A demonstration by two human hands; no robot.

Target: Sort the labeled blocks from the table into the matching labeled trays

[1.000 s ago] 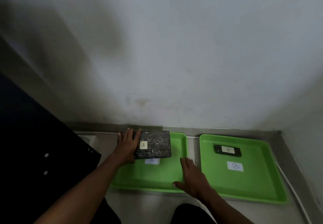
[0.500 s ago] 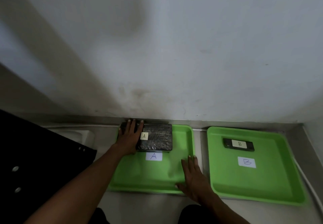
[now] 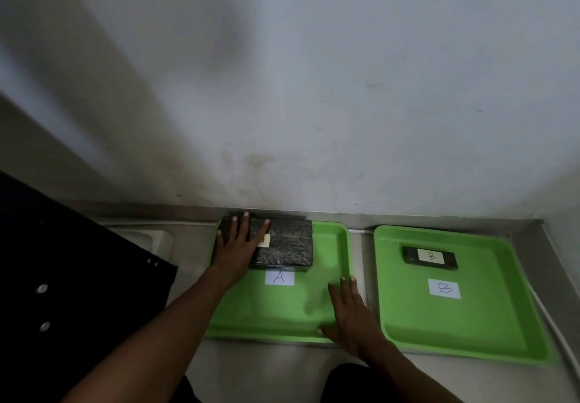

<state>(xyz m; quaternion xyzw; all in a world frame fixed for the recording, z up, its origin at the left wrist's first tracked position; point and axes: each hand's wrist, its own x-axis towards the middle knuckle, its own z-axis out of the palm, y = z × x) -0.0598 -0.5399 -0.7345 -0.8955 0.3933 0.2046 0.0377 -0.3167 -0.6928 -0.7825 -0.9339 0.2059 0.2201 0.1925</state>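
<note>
A dark block labeled A (image 3: 287,244) lies at the back of the green tray marked A (image 3: 276,314). My left hand (image 3: 240,244) rests flat on the block's left part with fingers spread, partly covering its yellow label. My right hand (image 3: 350,318) lies flat with fingers together on the A tray's front right corner and rim. A smaller dark block labeled B (image 3: 430,257) sits at the back of the green tray marked B (image 3: 464,327) on the right, away from both hands.
A white wall (image 3: 314,88) rises directly behind the trays. A dark panel with metal studs (image 3: 62,292) fills the left side, with a white object (image 3: 150,239) beside it. A steel ledge (image 3: 539,261) borders the B tray on the right.
The A block has gone from held above the tray to lying at its back edge. My left hand has slid on top of it, covering part of the label. My right hand stayed put.
</note>
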